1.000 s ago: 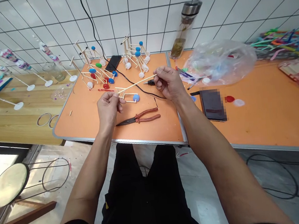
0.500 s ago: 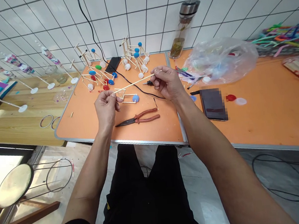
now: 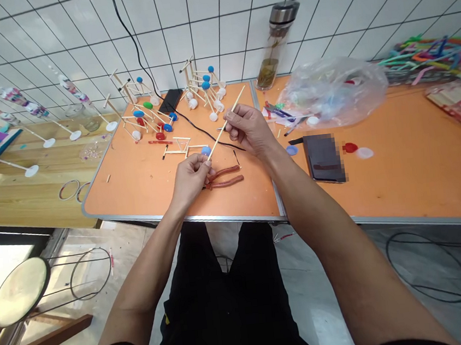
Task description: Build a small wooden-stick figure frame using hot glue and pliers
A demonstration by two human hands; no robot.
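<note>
The thin wooden stick (image 3: 218, 140) is held slantwise above the orange table (image 3: 133, 189). The left hand (image 3: 192, 177) is pinching its lower end; the right hand (image 3: 247, 129) is pinching it nearer to the upper end. Red-handled pliers (image 3: 230, 182) lie partly hidden by the left hand, and beyond them is a blue ball (image 3: 205, 150).
</note>
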